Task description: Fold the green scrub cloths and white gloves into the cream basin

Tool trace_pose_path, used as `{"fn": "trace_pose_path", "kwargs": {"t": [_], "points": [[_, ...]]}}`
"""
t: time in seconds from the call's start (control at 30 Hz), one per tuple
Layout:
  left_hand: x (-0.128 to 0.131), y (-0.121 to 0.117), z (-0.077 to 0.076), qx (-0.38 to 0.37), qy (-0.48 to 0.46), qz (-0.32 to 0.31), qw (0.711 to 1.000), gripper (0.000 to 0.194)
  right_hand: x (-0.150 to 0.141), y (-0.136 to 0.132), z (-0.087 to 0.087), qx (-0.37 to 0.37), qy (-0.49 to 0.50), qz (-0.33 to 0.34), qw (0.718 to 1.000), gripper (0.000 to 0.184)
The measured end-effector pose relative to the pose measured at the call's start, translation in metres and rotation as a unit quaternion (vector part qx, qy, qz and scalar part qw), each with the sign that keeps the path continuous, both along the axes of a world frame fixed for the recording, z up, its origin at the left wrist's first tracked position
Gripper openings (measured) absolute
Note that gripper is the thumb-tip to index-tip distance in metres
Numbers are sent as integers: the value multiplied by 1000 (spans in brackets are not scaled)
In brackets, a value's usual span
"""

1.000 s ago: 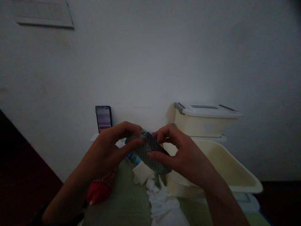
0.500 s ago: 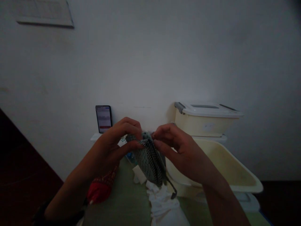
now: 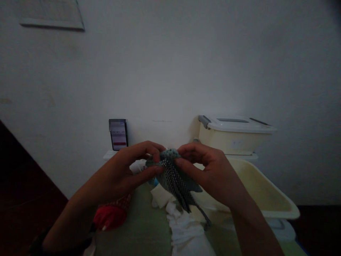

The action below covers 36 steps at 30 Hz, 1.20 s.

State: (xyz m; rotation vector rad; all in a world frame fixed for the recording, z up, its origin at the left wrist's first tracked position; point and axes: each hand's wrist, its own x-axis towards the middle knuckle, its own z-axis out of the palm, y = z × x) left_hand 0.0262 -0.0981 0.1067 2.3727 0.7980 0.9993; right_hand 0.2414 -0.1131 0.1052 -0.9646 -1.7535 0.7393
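A grey-green patterned cloth with a black-and-white checked strip hangs in the air between both hands. A thin dark strap dangles from its lower right end. My left hand pinches the upper left edge between thumb and fingers. On the opposite side, my right hand has its thumb and fingers closed on the top right part. Below the cloth lie a white ruffled fabric piece and a cream-coloured block. What exact kind of cloth item this is, I cannot tell.
A cream plastic tub stands at the right, with a lidded storage box behind it. A phone leans upright against the wall. A red patterned bundle lies left on the green tabletop.
The cloth has swung so its lower end and strap point further right. Both hands keep their pinch on its top edge, and the left wrist has lowered slightly.
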Motion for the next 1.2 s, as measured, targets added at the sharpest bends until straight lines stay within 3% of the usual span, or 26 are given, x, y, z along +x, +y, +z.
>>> {"fn": "trace_pose_path", "kwargs": {"t": [0.37,0.5,0.6,0.63,0.73,0.97,1.2], "points": [[4,0,2,37,-14,24,999,5,-1,0,-1,36,-25,28,999,15],[4,3,0,84,-15,95,992,5,0,-5,0,-19,-63,83,994,33],[7,5,-2,106,-26,139,984,8,-1,-7,-2,-49,-138,62,987,56],[7,5,-3,103,-38,147,983,8,-1,-7,-2,-45,-163,50,984,55],[11,5,-4,68,-103,162,979,8,-3,-6,-3,-28,-227,56,972,31],[28,9,-5,-57,-257,201,944,20,-2,-13,-2,-29,-284,25,958,31],[58,10,-15,-187,-269,114,938,30,53,-2,21,28,-314,62,947,25]]}}
